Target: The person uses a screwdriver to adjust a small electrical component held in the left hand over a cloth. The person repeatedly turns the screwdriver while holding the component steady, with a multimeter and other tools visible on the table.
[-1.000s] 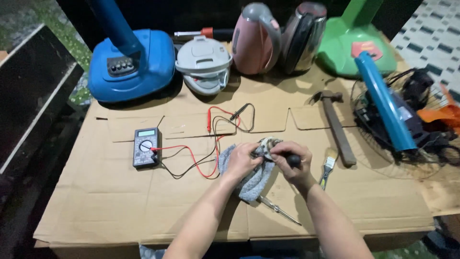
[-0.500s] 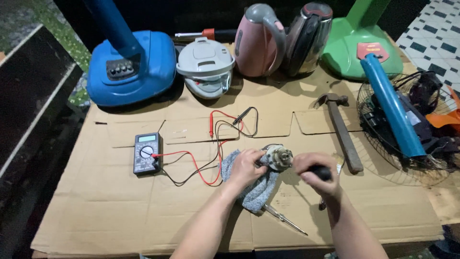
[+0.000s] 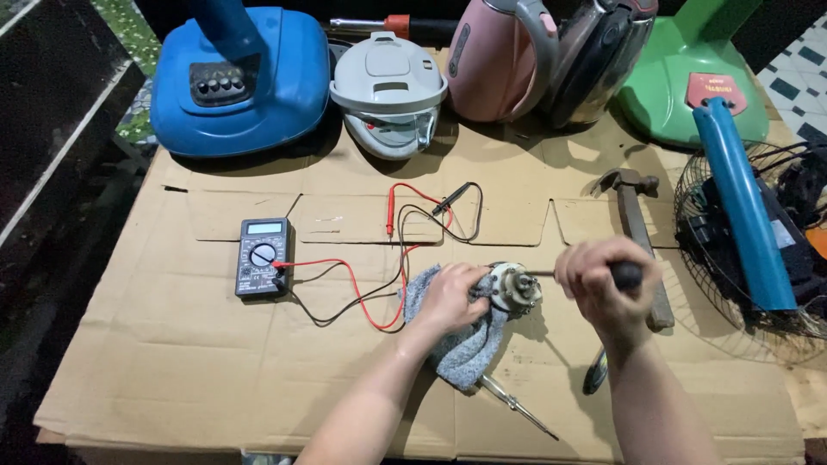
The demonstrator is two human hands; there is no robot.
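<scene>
Near the middle of the cardboard, the left hand (image 3: 450,299) clamps the small motor (image 3: 515,288) over a grey cloth (image 3: 461,349), while the right hand (image 3: 603,284) grips a screwdriver (image 3: 627,275); the motor looks dense, rigid and slippery, best held by its casing.

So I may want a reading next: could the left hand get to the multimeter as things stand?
Probably yes: the multimeter lies on open cardboard left of the left hand, only its leads between, but that hand now holds the motor.

Multimeter (image 3: 263,257) w/ sm grey rect screen (image 3: 264,228) left; red label (image 3: 714,89) on green base (image 3: 689,77)
</scene>
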